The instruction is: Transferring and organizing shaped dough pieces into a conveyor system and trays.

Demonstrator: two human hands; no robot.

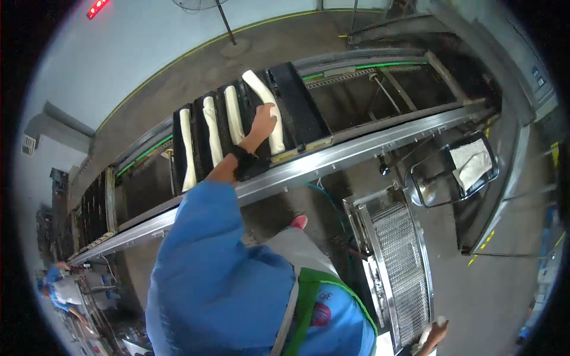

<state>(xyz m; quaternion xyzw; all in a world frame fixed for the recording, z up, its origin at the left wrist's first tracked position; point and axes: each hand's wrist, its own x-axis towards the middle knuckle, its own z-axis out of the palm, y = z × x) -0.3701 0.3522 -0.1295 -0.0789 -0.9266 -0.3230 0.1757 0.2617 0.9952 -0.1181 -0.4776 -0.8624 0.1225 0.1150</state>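
Note:
A black baking tray (295, 107) on the rail line carries several long pale dough strips (215, 136), lying side by side in its grooves. My left hand (263, 123), at the end of my blue sleeve and dark wristband, grips the middle of the rightmost dough strip (257, 83), whose far end bends leftward. Low at the right, my right hand (433, 335) holds a piece of pale dough (425, 337) at the near end of a narrow metal mesh conveyor (398, 267); its fingers are partly hidden.
A long steel rail (314, 163) runs across in front of me. At the right stands a tilted metal pan (421, 184) with a pale cloth (472, 160). Further trays (95, 207) sit at the far left, where a co-worker (59, 291) works. A pole stand (228, 35) is behind.

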